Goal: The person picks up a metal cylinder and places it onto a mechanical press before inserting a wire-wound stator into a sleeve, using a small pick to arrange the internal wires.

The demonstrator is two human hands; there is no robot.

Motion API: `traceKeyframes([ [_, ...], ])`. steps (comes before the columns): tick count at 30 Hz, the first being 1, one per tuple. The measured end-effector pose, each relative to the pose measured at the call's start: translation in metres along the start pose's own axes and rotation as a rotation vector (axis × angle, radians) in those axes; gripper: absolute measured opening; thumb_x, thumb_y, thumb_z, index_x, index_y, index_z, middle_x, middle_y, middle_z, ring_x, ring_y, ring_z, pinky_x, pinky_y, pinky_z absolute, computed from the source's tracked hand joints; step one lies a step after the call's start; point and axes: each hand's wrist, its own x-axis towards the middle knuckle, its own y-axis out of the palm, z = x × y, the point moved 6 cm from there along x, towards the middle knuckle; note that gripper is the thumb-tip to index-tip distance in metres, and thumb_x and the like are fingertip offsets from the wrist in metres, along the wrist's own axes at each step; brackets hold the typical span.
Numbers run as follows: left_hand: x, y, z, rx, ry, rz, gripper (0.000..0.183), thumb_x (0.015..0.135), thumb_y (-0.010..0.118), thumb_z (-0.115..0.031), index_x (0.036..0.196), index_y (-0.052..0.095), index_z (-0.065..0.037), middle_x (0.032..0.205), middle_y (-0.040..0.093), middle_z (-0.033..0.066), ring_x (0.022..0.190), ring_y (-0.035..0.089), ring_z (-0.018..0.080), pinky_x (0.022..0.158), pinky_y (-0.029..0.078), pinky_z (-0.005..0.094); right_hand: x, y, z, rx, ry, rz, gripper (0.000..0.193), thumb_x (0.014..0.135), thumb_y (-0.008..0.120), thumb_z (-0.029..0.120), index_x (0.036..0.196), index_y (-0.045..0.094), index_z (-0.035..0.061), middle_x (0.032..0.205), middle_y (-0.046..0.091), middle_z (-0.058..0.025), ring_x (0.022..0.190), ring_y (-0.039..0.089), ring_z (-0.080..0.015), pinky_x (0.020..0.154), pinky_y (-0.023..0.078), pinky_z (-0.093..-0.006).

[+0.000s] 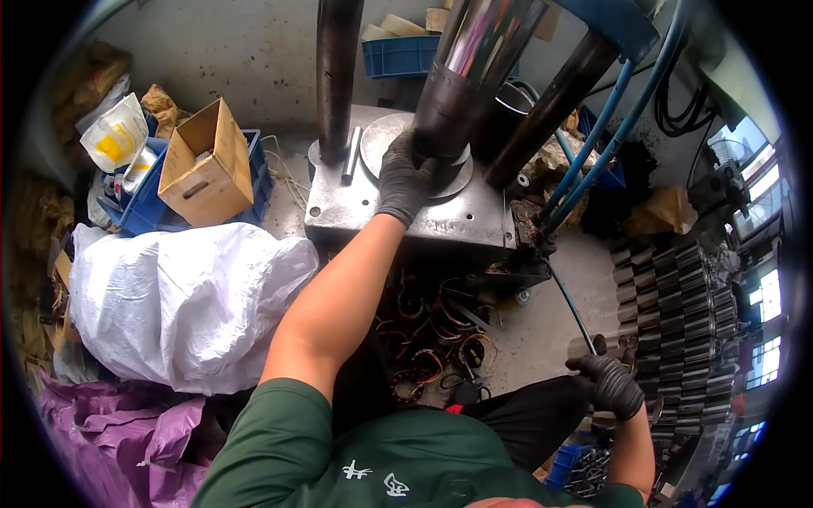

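Note:
My left hand (405,179), in a dark glove, reaches forward onto the steel bed (356,212) of a press and holds a dark cylindrical part (445,118) standing on the round plate (381,140) under the shiny ram (487,38). My right hand (611,383), also gloved, is low at the right, closed around a thin lever rod (569,309) next to stacked dark metal cores (677,313). A short metal bar (351,157) lies on the bed left of the plate.
A large white sack (186,300) and purple bags (127,440) fill the left. A cardboard box (207,165) sits in a blue crate (258,178). Tangled wire coils (432,347) lie below the press. Blue hoses (593,144) run down at the right.

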Motion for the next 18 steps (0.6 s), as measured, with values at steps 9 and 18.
traceKeyframes([
  [9, 0.001, -0.001, -0.003, 0.014, 0.008, -0.003, 0.060, 0.082, 0.077, -0.004, 0.138, 0.057, -0.002, 0.129, 0.066, 0.0179, 0.120, 0.064, 0.0306, 0.106, 0.049, 0.0393, 0.002, -0.020, 0.006, -0.030, 0.008, -0.236, 0.019, 0.086, 0.067, 0.009, 0.102, 0.072, 0.0005, 0.092, 0.072, -0.0176, 0.082, 0.071, -0.0344, 0.076, 0.056, -0.0405],
  [18, 0.001, -0.004, -0.002, 0.007, 0.001, 0.019, 0.061, 0.082, 0.077, -0.004, 0.139, 0.057, -0.003, 0.126, 0.067, 0.0179, 0.118, 0.065, 0.0302, 0.104, 0.050, 0.0395, -0.003, -0.002, -0.005, -0.047, -0.047, -0.104, 0.026, 0.084, 0.063, 0.007, 0.107, 0.075, 0.0026, 0.099, 0.074, -0.0184, 0.090, 0.073, -0.0340, 0.082, 0.058, -0.0412],
])
